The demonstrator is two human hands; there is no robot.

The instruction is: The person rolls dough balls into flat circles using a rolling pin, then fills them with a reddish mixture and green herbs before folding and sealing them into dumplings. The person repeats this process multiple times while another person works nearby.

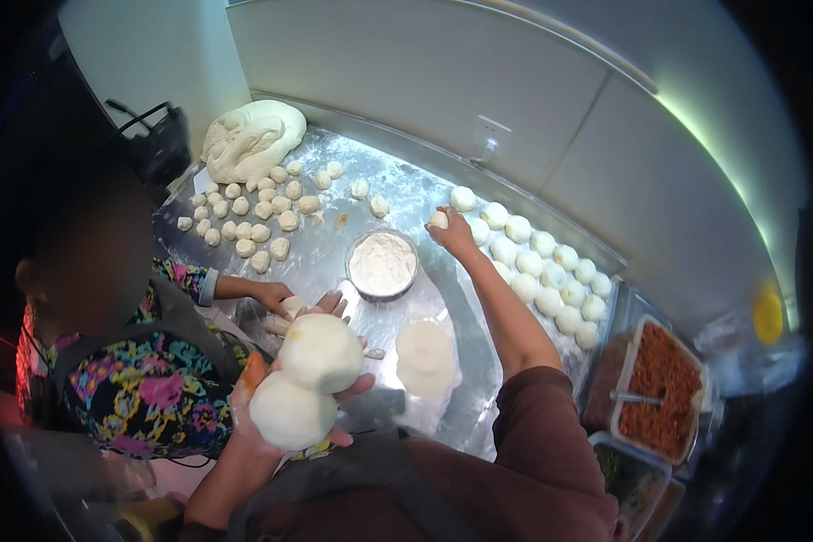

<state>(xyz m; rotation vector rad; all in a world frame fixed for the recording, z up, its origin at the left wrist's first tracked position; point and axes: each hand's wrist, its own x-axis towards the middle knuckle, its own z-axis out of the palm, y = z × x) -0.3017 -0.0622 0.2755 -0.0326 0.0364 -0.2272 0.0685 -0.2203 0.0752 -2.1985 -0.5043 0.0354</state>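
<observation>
My left hand [352,384] supports two large smooth white dough buns [320,352] low in the centre, its fingers partly hidden beneath them. My right hand [452,226] reaches across the steel table [465,325], fingers closed around a pale dough ball [438,220], beside rows of smooth white buns [542,242] along the back right. Between my arms lie a flat round dough wrapper [425,357] and a bowl of flour [382,262].
A co-worker [144,379] at the left works dough with their hands [275,294]. Small dough balls [262,210] and a large dough mass [253,140] sit at the back left. A tub of reddish filling [659,379] and another container [628,479] stand at the right.
</observation>
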